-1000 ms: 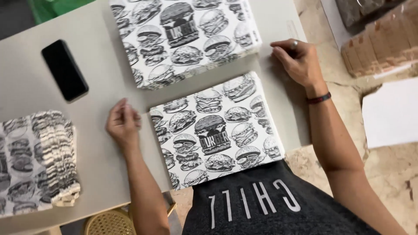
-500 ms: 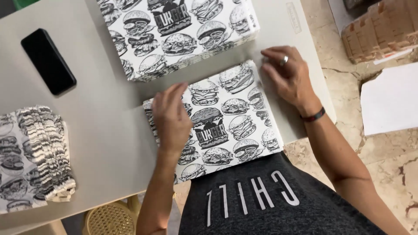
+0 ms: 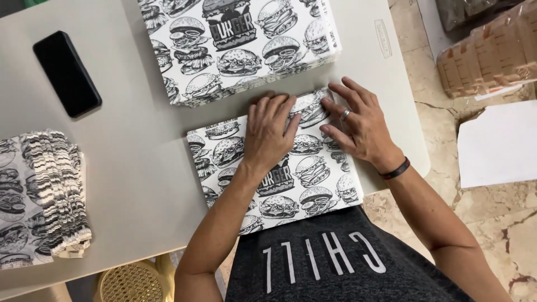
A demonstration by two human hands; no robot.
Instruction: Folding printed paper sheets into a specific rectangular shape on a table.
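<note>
A sheet of white paper printed with black burger drawings (image 3: 302, 184) lies flat at the near edge of the grey table (image 3: 134, 168). My left hand (image 3: 269, 131) rests palm down on the sheet's far middle, fingers spread and pointing away from me. My right hand (image 3: 358, 126), with a ring and a dark wristband, lies flat on the sheet's far right corner, fingers apart. Neither hand grips anything. Just beyond the fingertips sits a stack of the same printed sheets (image 3: 240, 45).
A black phone (image 3: 67, 72) lies at the table's far left. A pile of folded printed papers (image 3: 42, 196) sits at the left edge. A woven stool (image 3: 131, 282) stands below the table. Cardboard bundles (image 3: 492, 56) and a white sheet (image 3: 498, 145) are on the floor to the right.
My left hand came off the bare table onto the sheet and slid toward its far edge. My right hand moved from the far right of the table onto the sheet's far right corner.
</note>
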